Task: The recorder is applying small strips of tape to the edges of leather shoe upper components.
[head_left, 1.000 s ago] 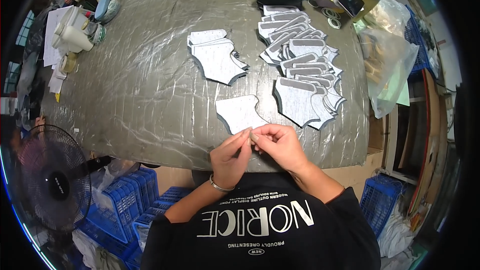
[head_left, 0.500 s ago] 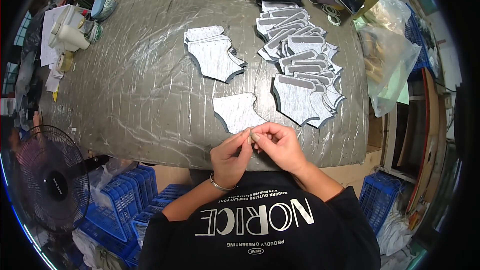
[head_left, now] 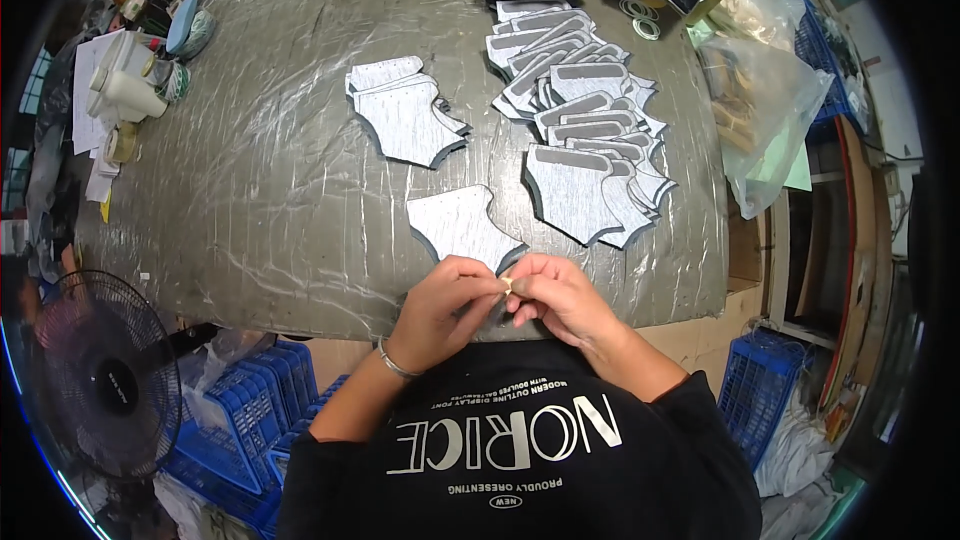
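I am seeing the left hand [head_left: 442,304] and right hand [head_left: 568,304] pinching one pale bit [head_left: 508,285] between them; the grey piece [head_left: 458,224] is lying at twelve o'clock from the nearer left hand, slanting ten-to-four.

I am wearing this wide fisheye camera on the left side of my head, and it is looking steeply down over my black cotton T-shirt with white print [head_left: 520,480] and forward across the broad grey worktable under clear, wrinkled plastic [head_left: 260,160]. It is viewing my bare left hand [head_left: 440,308] and bare right hand [head_left: 570,302] from close above, just below centre. Its lens is bending the table's edges and blackening the corners.
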Demonstrator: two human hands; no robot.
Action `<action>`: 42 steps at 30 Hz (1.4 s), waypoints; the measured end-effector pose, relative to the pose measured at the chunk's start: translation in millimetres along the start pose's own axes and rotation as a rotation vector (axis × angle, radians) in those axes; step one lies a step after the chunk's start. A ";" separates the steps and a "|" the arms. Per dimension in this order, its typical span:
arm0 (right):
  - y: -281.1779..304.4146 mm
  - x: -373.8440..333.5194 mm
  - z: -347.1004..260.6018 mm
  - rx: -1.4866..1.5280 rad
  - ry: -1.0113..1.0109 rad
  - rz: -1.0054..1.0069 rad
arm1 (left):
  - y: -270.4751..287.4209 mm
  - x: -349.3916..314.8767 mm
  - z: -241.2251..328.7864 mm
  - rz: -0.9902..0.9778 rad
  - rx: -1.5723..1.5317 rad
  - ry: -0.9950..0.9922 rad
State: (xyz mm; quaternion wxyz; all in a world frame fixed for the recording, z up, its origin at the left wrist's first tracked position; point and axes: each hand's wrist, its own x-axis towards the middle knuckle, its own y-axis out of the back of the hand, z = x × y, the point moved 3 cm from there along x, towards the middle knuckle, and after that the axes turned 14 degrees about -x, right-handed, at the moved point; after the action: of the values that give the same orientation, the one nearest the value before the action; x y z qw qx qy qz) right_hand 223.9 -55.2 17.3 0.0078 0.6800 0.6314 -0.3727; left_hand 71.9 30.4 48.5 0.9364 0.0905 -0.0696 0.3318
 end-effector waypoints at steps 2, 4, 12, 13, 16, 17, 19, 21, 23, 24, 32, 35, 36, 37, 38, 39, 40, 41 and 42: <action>7.6 -6.4 -1.4 0.047 0.039 0.091 | 1.6 1.8 2.9 0.031 0.050 -0.066; 31.4 -18.2 -9.9 0.090 0.197 0.291 | 2.7 2.5 4.3 0.061 0.092 -0.134; 217.9 -139.0 -40.9 -0.219 0.790 1.219 | 3.9 -10.9 -24.6 0.415 -0.419 0.182; 250.0 -160.1 -39.8 -0.367 0.620 1.389 | 4.5 -10.8 -28.1 0.456 -0.504 0.287; 253.7 -174.9 -48.8 -2.065 0.276 1.853 | 6.0 -11.1 -35.4 0.511 -0.602 0.407; 227.4 -163.7 -62.3 -1.765 0.430 1.709 | 6.7 -13.0 -38.4 0.522 -0.613 0.426; 156.3 -126.2 -80.4 -1.244 0.594 1.369 | 7.9 -15.5 -40.9 0.545 -0.654 0.428; 96.6 -73.4 -64.5 -0.805 0.441 0.879 | 10.2 -19.2 -42.8 0.557 -0.694 0.432; 42.9 -28.6 -59.0 -0.989 0.393 0.474 | 12.6 -23.2 -44.6 0.543 -0.687 0.424; 30.6 -13.3 -51.1 -0.901 0.351 0.365 | 14.5 -24.1 -44.8 0.552 -0.684 0.422; 16.0 39.9 -40.7 -0.729 0.267 0.316 | 40.4 -18.0 -24.5 0.424 0.392 0.067; -1.4 57.3 -41.3 -0.633 0.173 0.280 | 41.8 -13.9 -30.5 0.211 0.667 -0.027; -4.2 62.2 -40.7 -0.637 0.166 0.280 | 40.8 -13.2 -34.4 0.138 0.718 -0.009; -6.5 66.7 -39.3 -0.643 0.137 0.266 | 41.5 -13.0 -36.9 0.119 0.753 -0.009; -8.2 70.5 -37.5 -0.647 0.108 0.253 | 42.3 -13.4 -38.0 0.118 0.748 -0.005; -8.8 74.0 -37.3 -0.679 0.121 0.262 | 42.3 -13.6 -37.8 0.112 0.781 -0.001; -7.8 76.4 -35.9 -0.679 0.114 0.264 | 42.3 -13.9 -37.5 0.106 0.814 0.001; -5.6 78.3 -35.4 -0.698 0.102 0.277 | 42.8 -13.2 -37.1 0.106 0.810 0.004; -4.3 79.8 -35.1 -0.716 0.091 0.291 | 43.4 -12.5 -37.0 0.107 0.800 0.019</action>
State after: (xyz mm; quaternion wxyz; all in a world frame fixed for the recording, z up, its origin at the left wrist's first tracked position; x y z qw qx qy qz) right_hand 231.6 30.6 3.4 0.2695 0.7324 0.6183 -0.0933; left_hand 37.4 63.9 15.4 0.8095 0.4408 0.0691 0.3816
